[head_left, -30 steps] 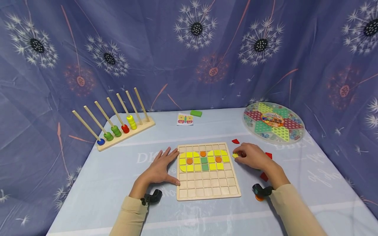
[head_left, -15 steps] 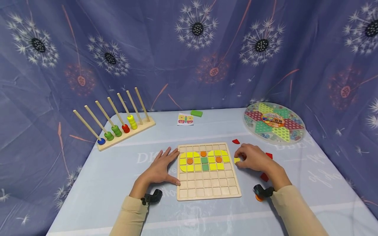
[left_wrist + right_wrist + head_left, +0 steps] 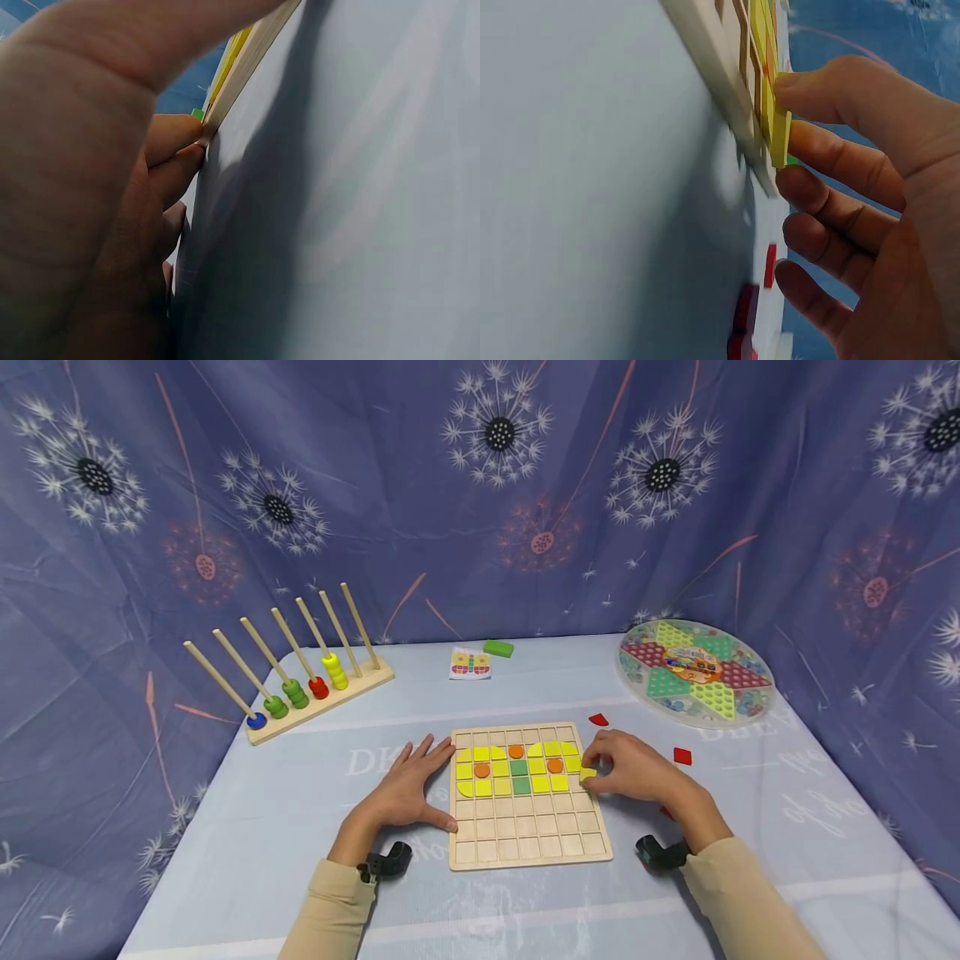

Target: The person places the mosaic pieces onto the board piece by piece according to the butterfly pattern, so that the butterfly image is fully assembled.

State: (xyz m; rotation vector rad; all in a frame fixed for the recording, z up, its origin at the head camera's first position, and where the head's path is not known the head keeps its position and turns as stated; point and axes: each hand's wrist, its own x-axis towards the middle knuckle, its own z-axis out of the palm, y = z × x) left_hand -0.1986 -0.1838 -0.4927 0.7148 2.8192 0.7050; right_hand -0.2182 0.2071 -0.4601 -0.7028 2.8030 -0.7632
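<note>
A square wooden grid board (image 3: 528,831) lies on the table. Its upper rows hold yellow tiles, a few round orange pieces and two green squares (image 3: 520,776). At the board's left edge rests my left hand (image 3: 405,789), fingers spread and thumb touching the corner of the frame. Between thumb and fingers, my right hand (image 3: 633,768) pinches a yellow tile (image 3: 587,773) over the right edge of the board. The right wrist view shows this yellow tile (image 3: 781,139) tilted close to the grid; whether it touches the board I cannot tell.
Red pieces (image 3: 682,756) (image 3: 597,720) lie right of the board, one partly behind my right wrist. A pattern card (image 3: 470,663) and a green block (image 3: 498,648) are at the back. A bead-peg stand (image 3: 322,703) stands left, a round Chinese checkers set (image 3: 693,668) right.
My right hand has moved left with the yellow tile, from beside the board to over its right edge. A red piece behind the hand has come into fuller view. The left hand stays put.
</note>
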